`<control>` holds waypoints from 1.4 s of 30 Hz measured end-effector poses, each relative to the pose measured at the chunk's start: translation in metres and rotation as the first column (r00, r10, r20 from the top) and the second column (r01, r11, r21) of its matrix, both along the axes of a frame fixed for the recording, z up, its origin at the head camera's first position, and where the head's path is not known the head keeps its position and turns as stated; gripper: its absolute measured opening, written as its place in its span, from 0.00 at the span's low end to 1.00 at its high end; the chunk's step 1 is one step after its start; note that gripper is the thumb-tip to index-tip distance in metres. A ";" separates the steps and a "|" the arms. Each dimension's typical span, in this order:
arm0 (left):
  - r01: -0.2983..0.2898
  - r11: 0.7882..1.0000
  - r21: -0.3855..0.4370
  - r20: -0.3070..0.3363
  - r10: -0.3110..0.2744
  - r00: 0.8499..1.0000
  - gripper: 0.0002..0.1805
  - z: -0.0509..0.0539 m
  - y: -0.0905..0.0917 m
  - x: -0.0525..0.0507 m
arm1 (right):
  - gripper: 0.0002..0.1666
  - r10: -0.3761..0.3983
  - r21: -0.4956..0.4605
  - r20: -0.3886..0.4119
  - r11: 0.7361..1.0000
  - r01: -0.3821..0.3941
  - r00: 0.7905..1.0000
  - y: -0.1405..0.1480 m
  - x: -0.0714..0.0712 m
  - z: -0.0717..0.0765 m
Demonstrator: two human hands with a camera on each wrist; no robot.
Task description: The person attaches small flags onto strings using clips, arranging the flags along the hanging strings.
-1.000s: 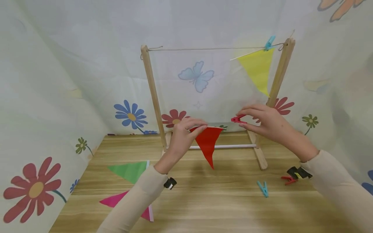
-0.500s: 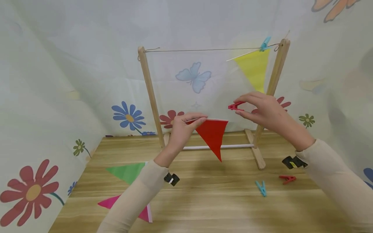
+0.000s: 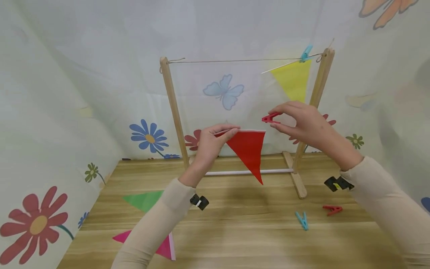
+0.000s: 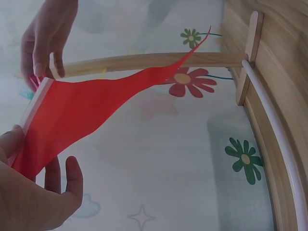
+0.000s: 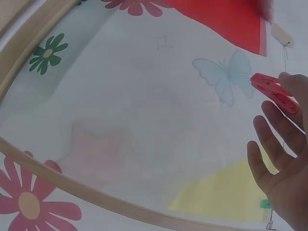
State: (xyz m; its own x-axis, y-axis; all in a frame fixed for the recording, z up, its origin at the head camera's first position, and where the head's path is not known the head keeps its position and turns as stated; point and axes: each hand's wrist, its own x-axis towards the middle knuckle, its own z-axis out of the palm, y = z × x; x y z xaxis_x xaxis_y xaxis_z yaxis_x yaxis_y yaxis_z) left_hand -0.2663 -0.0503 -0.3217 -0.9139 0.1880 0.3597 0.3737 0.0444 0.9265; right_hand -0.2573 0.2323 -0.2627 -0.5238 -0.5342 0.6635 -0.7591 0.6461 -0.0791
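Observation:
My left hand (image 3: 209, 147) pinches a red triangular pennant (image 3: 249, 147) by the left part of its white top edge. The pennant hangs point down, below the string (image 3: 215, 61). To its upper right, my right hand (image 3: 307, 125) holds a red clothespin (image 3: 270, 118) between thumb and fingers, its nose toward the left. In the right wrist view the clothespin (image 5: 275, 92) is apart from the pennant (image 5: 231, 21). A yellow pennant (image 3: 293, 79) hangs tilted from the string at the right, under a blue clothespin (image 3: 306, 53).
The string runs between two wooden posts (image 3: 174, 108) joined low by a white rod (image 3: 231, 173). On the table (image 3: 235, 231) lie a green pennant (image 3: 142, 200), a pink pennant (image 3: 166, 248), a blue clothespin (image 3: 302, 220) and a red clothespin (image 3: 332, 209). A flowered cloth backdrop (image 3: 100, 56) surrounds the table.
Both hands have risen toward the string, carrying the red pennant and the red clothespin. The pennant has turned to face the head camera more broadly. The head view has shifted slightly.

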 end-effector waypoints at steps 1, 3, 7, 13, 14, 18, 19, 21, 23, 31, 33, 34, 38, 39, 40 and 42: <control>0.001 1.000 0.003 0.003 -0.001 1.000 0.14 0.001 0.000 0.000 | 0.21 0.000 0.001 0.002 1.000 0.000 1.000 0.000 0.000 0.001; -0.003 1.000 -0.002 0.005 0.003 1.000 0.14 0.002 0.001 0.000 | 0.21 0.000 0.003 0.007 1.000 0.000 1.000 0.000 0.000 0.001; 0.000 1.000 -0.011 0.006 0.000 1.000 0.14 0.003 0.002 -0.001 | 0.21 -0.004 0.010 0.020 1.000 0.003 1.000 0.000 0.000 0.001; 0.013 1.000 0.028 -0.013 -0.013 1.000 0.14 0.007 0.001 -0.001 | 0.21 0.002 0.009 -0.019 1.000 -0.002 1.000 0.001 -0.001 0.005; 0.014 0.999 0.037 -0.019 -0.013 1.000 0.14 0.007 0.001 -0.001 | 0.22 0.007 0.006 -0.031 1.000 -0.007 1.000 0.001 -0.001 0.007; 0.005 0.999 0.050 -0.017 -0.004 1.000 0.13 0.009 -0.007 0.001 | 0.21 0.018 0.003 -0.047 1.000 -0.018 0.999 -0.001 0.000 0.011; -0.002 0.999 0.045 -0.014 0.002 1.000 0.13 0.009 -0.009 0.002 | 0.21 0.016 0.004 -0.039 1.000 -0.016 0.999 -0.002 0.001 0.011; -0.017 0.999 0.032 -0.001 0.017 1.000 0.13 0.008 -0.012 0.003 | 0.21 0.011 0.008 -0.027 1.000 -0.011 1.000 -0.004 0.003 0.012; -0.026 1.000 0.017 0.006 0.026 1.000 0.14 0.007 -0.015 0.003 | 0.21 0.013 0.012 -0.026 1.000 -0.013 1.000 -0.005 0.005 0.011; -0.041 0.999 0.020 0.010 0.041 0.999 0.13 0.011 -0.016 0.001 | 0.23 0.045 0.018 -0.067 0.999 -0.044 0.997 -0.005 0.002 0.019; -0.036 0.999 0.019 0.009 0.036 0.999 0.13 0.014 -0.014 -0.001 | 0.24 0.053 0.020 -0.081 0.998 -0.051 0.995 -0.003 0.002 0.023; -0.035 0.999 0.015 0.005 0.035 0.999 0.13 0.015 -0.013 -0.002 | 0.24 0.059 0.020 -0.090 0.998 -0.057 0.994 -0.001 0.002 0.025; -0.035 0.999 0.016 -0.033 0.036 0.999 0.13 0.025 -0.008 -0.008 | 0.25 0.062 0.032 -0.102 0.998 -0.059 0.993 0.002 0.001 0.036; -0.038 0.999 0.020 -0.047 0.039 0.998 0.13 0.028 -0.007 -0.010 | 0.25 0.055 0.039 -0.101 0.998 -0.051 0.993 0.003 0.001 0.039; -0.039 0.999 0.028 -0.060 0.040 0.997 0.12 0.031 -0.005 -0.012 | 0.24 0.046 0.047 -0.101 0.998 -0.042 0.994 0.004 0.001 0.042; -0.031 0.998 0.048 -0.087 0.035 0.996 0.12 0.039 -0.003 -0.017 | 0.24 0.025 0.057 -0.099 0.998 -0.019 0.995 0.006 0.000 0.050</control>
